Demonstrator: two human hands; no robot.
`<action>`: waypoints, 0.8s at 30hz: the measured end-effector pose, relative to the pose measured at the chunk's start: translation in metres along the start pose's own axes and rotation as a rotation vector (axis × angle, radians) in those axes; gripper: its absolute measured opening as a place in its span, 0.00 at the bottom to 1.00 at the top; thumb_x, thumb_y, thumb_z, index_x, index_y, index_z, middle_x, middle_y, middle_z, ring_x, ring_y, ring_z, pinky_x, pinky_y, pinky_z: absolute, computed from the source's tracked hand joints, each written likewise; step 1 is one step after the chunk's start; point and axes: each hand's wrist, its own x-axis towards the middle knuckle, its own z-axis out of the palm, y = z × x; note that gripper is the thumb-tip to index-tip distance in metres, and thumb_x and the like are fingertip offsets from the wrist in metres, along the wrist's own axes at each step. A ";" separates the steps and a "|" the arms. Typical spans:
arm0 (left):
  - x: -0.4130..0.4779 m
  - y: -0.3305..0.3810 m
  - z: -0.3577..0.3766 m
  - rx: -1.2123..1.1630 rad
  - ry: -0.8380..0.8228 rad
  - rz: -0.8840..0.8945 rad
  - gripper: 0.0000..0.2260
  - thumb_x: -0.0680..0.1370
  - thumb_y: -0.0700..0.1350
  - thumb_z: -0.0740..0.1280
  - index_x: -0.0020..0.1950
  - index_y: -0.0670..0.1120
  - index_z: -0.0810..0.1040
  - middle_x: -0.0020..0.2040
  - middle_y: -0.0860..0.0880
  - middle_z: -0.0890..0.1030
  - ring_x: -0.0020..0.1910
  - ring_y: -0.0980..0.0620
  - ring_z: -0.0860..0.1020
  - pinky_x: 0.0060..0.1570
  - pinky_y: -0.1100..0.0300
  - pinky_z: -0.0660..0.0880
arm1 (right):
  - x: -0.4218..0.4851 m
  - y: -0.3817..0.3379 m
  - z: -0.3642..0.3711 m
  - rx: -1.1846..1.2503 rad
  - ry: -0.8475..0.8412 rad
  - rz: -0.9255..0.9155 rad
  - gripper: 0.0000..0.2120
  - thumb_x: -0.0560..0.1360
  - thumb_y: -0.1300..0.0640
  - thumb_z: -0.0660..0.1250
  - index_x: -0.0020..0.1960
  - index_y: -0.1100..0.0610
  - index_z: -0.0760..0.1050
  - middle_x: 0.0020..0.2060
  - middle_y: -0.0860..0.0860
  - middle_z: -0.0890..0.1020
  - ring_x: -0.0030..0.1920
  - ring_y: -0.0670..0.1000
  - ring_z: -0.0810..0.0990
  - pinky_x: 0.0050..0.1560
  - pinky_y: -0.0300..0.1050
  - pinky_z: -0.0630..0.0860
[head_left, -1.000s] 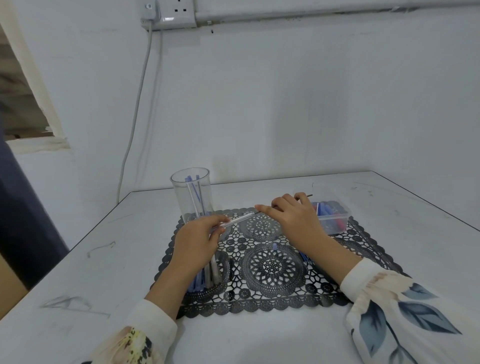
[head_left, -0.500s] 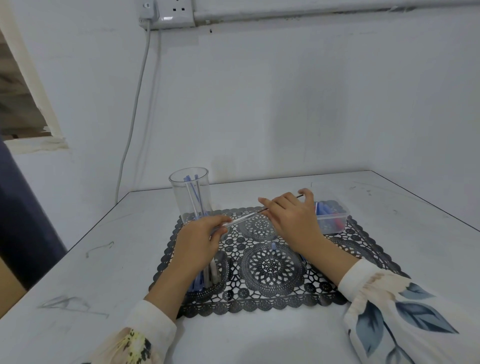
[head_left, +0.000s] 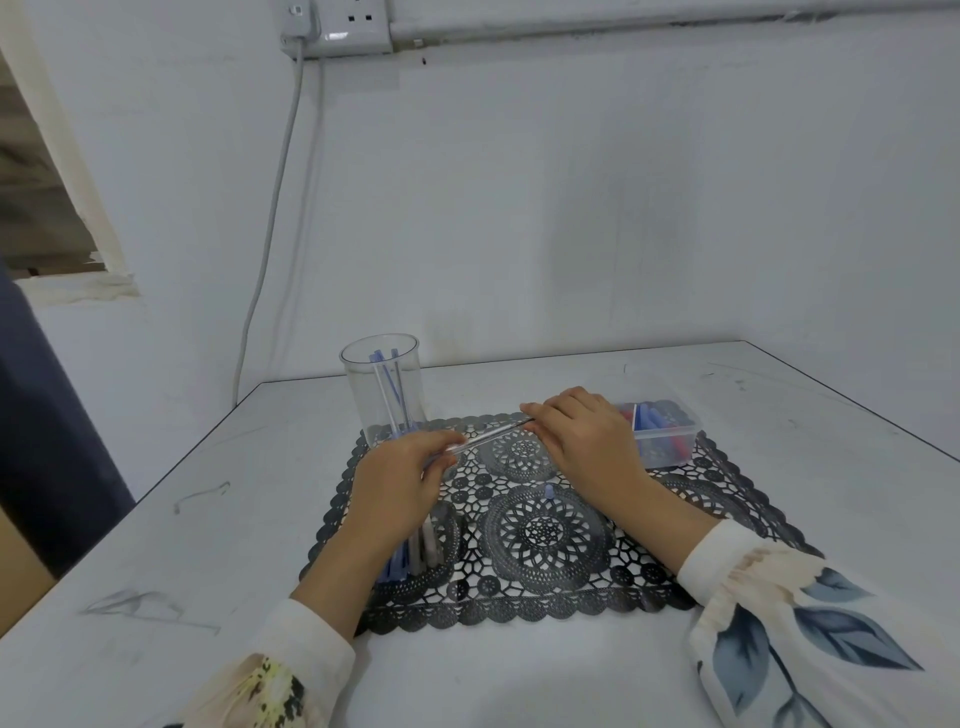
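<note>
Left hand, right hand on pen between cup, box

Soft, even, cool light; moderately bright, without hard shadows.
Only faint, diffuse shading under the left hand and right hand on the lace mat, plus a pale vertical band on the wall. Small glare patch on the socket plate, thin highlights along the clear cup. Slightly soft around the pen; smeared on the sleeves at the lower edge. Wide-angle bowing toward the corners, clearest along the pipe and table edges.
</note>
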 end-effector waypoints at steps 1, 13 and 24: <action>0.000 0.000 0.000 0.000 -0.002 -0.001 0.10 0.76 0.44 0.68 0.55 0.54 0.82 0.50 0.53 0.84 0.48 0.51 0.81 0.49 0.58 0.74 | 0.000 -0.001 0.000 0.019 -0.002 -0.007 0.10 0.74 0.56 0.65 0.49 0.58 0.82 0.38 0.51 0.83 0.40 0.52 0.79 0.39 0.45 0.77; -0.001 0.007 0.000 -0.016 0.005 0.025 0.10 0.75 0.44 0.69 0.55 0.54 0.82 0.48 0.55 0.84 0.45 0.55 0.81 0.46 0.60 0.75 | 0.001 -0.016 -0.001 0.199 -0.115 -0.089 0.26 0.60 0.78 0.68 0.55 0.60 0.79 0.45 0.53 0.82 0.46 0.53 0.79 0.43 0.44 0.78; -0.001 0.006 0.001 0.001 0.002 0.024 0.10 0.75 0.44 0.69 0.54 0.54 0.82 0.47 0.54 0.84 0.45 0.54 0.81 0.46 0.56 0.78 | 0.001 -0.026 -0.005 0.328 -0.261 -0.044 0.30 0.62 0.77 0.62 0.62 0.60 0.74 0.54 0.55 0.79 0.56 0.55 0.75 0.56 0.46 0.76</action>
